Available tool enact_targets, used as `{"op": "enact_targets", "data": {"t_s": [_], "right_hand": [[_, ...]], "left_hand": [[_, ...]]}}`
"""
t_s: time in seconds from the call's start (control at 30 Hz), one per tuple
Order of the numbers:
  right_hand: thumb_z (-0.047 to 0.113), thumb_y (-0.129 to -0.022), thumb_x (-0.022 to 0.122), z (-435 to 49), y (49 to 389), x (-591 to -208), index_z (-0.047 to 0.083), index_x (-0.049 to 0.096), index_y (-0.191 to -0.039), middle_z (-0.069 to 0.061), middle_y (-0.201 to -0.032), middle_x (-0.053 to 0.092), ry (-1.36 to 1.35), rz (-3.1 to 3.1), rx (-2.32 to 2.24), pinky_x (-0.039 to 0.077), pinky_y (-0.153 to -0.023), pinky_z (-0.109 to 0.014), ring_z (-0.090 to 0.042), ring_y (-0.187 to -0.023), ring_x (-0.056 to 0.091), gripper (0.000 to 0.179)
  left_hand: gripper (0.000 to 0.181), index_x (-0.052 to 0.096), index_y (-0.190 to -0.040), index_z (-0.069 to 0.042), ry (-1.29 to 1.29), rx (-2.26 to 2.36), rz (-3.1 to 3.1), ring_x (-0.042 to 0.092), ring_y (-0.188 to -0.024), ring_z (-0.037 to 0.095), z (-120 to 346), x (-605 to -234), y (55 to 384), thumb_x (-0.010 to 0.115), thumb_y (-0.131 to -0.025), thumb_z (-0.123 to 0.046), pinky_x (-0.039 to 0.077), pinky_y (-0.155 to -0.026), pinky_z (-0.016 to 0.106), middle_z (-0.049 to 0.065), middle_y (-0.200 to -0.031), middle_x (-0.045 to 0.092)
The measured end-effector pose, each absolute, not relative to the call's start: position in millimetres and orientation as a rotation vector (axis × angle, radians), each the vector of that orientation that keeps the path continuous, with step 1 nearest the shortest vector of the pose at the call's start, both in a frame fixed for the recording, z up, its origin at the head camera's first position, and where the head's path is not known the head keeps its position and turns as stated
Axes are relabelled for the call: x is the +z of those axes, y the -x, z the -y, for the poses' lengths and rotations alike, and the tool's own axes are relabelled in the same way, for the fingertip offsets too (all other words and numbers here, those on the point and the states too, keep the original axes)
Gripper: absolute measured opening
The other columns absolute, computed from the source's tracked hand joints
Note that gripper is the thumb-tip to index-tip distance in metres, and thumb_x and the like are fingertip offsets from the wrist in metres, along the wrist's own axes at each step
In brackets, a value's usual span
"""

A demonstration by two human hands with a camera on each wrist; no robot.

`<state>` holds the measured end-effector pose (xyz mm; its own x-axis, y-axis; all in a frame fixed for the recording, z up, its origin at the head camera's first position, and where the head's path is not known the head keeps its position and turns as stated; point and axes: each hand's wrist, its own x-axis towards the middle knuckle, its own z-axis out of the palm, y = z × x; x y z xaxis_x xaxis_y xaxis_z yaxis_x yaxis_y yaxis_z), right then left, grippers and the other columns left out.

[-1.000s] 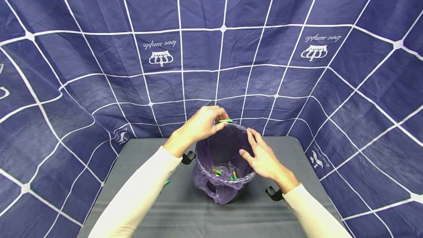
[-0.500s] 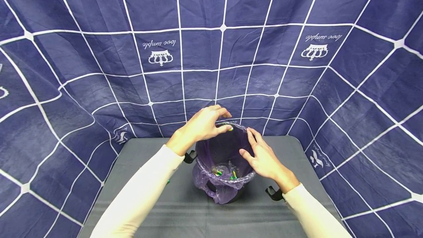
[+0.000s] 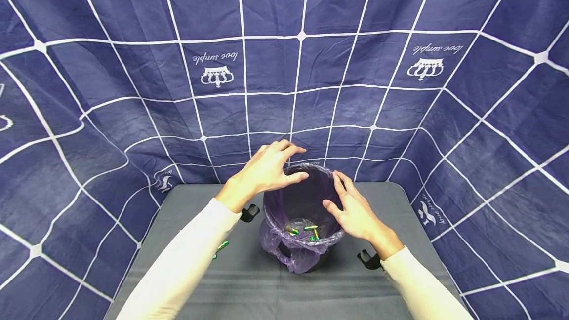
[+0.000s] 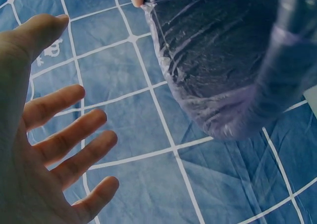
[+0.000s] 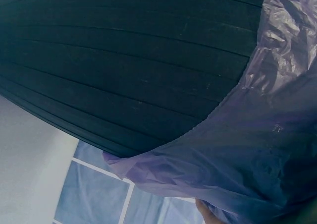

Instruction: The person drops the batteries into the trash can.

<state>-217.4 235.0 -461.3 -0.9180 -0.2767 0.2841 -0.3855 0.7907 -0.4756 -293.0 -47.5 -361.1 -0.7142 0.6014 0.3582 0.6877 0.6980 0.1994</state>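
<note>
A dark trash can [image 3: 306, 194] lined with a translucent purple bag [image 3: 302, 260] stands tilted toward me on the table. Several green-and-gold batteries [image 3: 310, 227] lie at its bottom. Above the left part of the rim, my left hand [image 3: 262, 168] hangs with thumb and fingers spread, holding nothing; the left wrist view shows its bare palm. My right hand [image 3: 355, 214] holds the rim at the right, thumb on the inner side and fingers at the outer side. In the right wrist view the ribbed outer wall of the can [image 5: 124, 65] fills most of the picture.
More green batteries [image 3: 222, 246] lie on the grey table [image 3: 266, 295], partly behind my left sleeve. Black wrist straps [image 3: 369, 260] show at both wrists. Blue cloth with white grid lines [image 3: 266, 112] walls off the back and both sides.
A battery held by my left hand over the rim has been let go and now lies in the can with the others. The left fingers have spread. My right hand has stayed in place.
</note>
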Motion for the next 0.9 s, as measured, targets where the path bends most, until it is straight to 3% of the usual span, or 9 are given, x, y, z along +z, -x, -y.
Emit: {"op": "enact_targets", "data": {"t_s": [0.63, 0.9], "right_hand": [[0.034, -0.116, 0.068, -235, 217, -461, -0.007, 0.034, -0.179, -0.028, -0.186, 0.036, -0.510, 2.783, 0.827, 0.046, -0.129, -0.075, -0.055, -0.165, 0.051, 0.083], [0.034, -0.116, 0.068, -234, 216, -462, -0.008, 0.034, -0.178, -0.028, -0.186, 0.035, -0.514, 2.775, 0.825, 0.046, -0.129, -0.075, -0.055, -0.164, 0.051, 0.082]], "left_hand": [[0.057, 0.080, -0.146, -0.021, 0.934, -0.515, 2.606, 0.077, -0.137, 0.035, 88, -372, 284, 0.089, -0.100, -0.054, 0.058, -0.111, 0.064, 0.008, -0.146, 0.078], [0.053, 0.080, -0.145, -0.022, 0.891, -0.540, 2.592, 0.076, -0.136, 0.035, 114, -386, 275, 0.088, -0.101, -0.051, 0.057, -0.115, 0.066, 0.006, -0.142, 0.078]]}}
